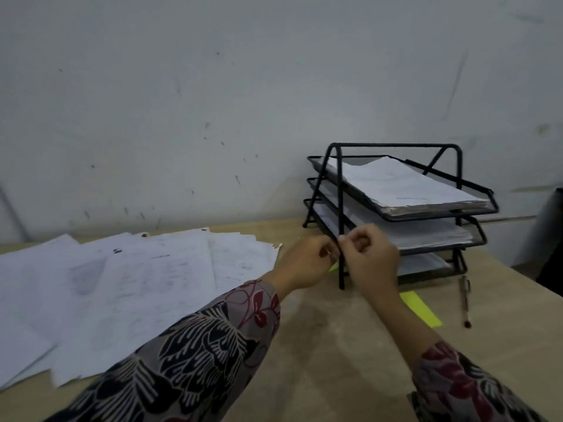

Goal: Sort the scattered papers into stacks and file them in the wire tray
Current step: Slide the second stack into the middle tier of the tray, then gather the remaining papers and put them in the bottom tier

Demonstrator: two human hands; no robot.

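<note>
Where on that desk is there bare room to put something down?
Bare wood lies between the sleeves, bordered by scattered papers and a yellow strip. It is crowded by the wire tray and pen.

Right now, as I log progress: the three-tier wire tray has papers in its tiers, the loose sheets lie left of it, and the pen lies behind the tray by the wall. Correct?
One detail is off. The pen lies in front of the wire tray, on the near side of the table beside a yellow strip, not by the wall. The head view shows this. The tray's tiers do hold papers, and the loose sheets lie left of it.
</note>
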